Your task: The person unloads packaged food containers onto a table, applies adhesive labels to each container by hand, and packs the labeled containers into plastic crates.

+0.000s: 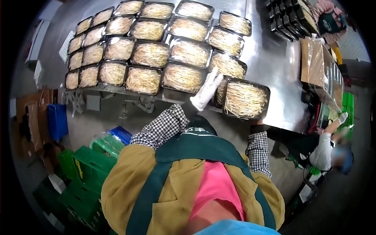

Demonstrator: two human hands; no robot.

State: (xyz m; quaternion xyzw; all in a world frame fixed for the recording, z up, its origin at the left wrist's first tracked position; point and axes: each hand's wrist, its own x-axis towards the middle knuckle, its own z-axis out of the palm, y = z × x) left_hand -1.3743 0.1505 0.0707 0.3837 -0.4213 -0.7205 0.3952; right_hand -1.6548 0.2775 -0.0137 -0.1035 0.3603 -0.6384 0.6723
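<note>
My left hand, in a white glove, reaches over the table's front edge with its fingers stretched out. Its fingertips lie by a black tray of bean sprouts and it grips nothing I can see. My right hand is mostly hidden beneath the near edge of another sprout tray, which it holds. That tray is raised and tilted at the front, partly covering a tray behind it. Many more filled trays stand in close rows to the left.
The steel table carries the trays. At the far right are stacked black trays and a cardboard box. Green crates and a blue bin stand at lower left. One person works at right, another farther back.
</note>
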